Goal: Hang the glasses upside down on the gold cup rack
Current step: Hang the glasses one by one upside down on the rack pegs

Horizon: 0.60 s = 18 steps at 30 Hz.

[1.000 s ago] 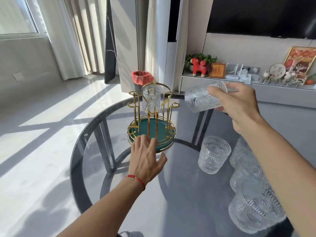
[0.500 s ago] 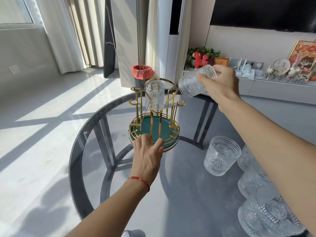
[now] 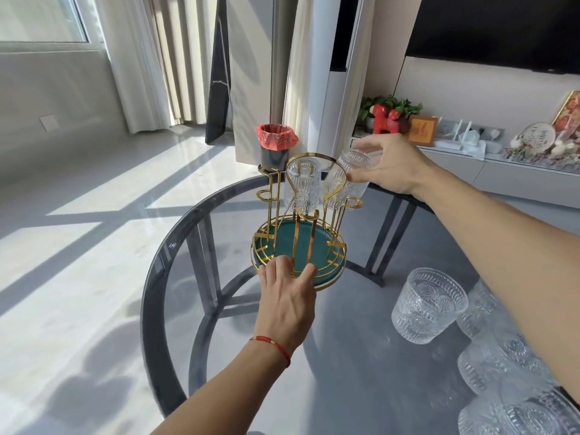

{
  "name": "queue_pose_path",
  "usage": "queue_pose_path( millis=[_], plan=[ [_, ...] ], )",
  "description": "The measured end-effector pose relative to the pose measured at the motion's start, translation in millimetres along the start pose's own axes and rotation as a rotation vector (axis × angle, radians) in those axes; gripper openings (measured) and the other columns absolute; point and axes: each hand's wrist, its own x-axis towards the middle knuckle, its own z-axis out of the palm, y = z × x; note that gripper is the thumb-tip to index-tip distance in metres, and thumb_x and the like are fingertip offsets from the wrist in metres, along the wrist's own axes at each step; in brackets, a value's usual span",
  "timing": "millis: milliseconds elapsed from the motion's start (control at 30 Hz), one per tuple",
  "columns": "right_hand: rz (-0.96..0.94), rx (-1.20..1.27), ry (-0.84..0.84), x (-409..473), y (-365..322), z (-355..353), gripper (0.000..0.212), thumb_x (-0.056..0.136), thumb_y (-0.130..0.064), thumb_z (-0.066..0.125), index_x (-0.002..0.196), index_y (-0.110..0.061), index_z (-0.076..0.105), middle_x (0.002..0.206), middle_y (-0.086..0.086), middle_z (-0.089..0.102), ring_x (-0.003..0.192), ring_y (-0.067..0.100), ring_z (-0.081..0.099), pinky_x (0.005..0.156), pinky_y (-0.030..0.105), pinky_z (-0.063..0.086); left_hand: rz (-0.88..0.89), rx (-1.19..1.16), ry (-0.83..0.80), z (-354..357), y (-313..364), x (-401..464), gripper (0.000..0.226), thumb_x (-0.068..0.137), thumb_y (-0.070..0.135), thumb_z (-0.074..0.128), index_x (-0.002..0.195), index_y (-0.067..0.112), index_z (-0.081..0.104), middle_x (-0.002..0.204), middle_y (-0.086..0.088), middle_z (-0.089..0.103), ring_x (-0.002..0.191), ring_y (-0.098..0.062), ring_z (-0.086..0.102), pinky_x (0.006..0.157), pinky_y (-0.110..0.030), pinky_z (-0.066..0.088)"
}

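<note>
On the round glass table [image 3: 175, 262] stands the gold cup rack [image 3: 301, 233], its wire prongs rising from a green tray with a gold rim. One ribbed glass [image 3: 303, 189] already hangs upside down on a prong at the back of the rack, framed by the looped gold handle at the top. The right hand [image 3: 392, 164] reaches in from the right and grips a second glass [image 3: 348, 180], thumb on the near side and fingers curled over its base; the glass is tipped mouth-down over a prong on the rack's right side, though I cannot tell whether it is seated on it. The left hand [image 3: 287, 296] lies against the near edge of the tray, fingers fairly straight and spread, their tips resting on the rim and holding nothing. A red string bracelet [image 3: 271, 343] circles that wrist. To the right on the table, an upright glass [image 3: 428, 304] stands apart from the rack, and more glasses [image 3: 502, 372] cluster beyond it under the right forearm. On the floor behind the table sits a dark bin [image 3: 276, 146] with a red liner.
</note>
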Motion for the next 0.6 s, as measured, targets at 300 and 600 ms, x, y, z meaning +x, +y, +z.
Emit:
queue_pose_path(
  millis=[300,600],
  plan=[
    [0.013,-0.051,-0.157,12.5,-1.3,13.5,0.072,0.065,-0.026,0.098,0.130,-0.026,0.068,0.137,0.002,0.063,0.124,0.017,0.056,0.111,0.042,0.043,0.000,0.006,-0.008,-2.7,3.3,-0.5,0.016,0.096,0.006,0.051,0.109,0.013,0.057,0.106,-0.016,0.046,0.093,-0.032,0.039,0.080,-0.050,0.045],
    [0.021,-0.009,-0.232,16.3,3.1,26.2,0.075,0.070,-0.022,0.095,0.136,-0.015,0.059,0.142,0.007,0.059,0.136,0.029,0.053,0.116,0.051,0.039,-0.002,-0.004,-0.018,-2.5,2.4,-0.5,0.013,0.098,0.010,0.052,0.109,0.014,0.056,0.107,-0.016,0.045,0.094,-0.033,0.040,0.082,-0.051,0.044]
  ],
)
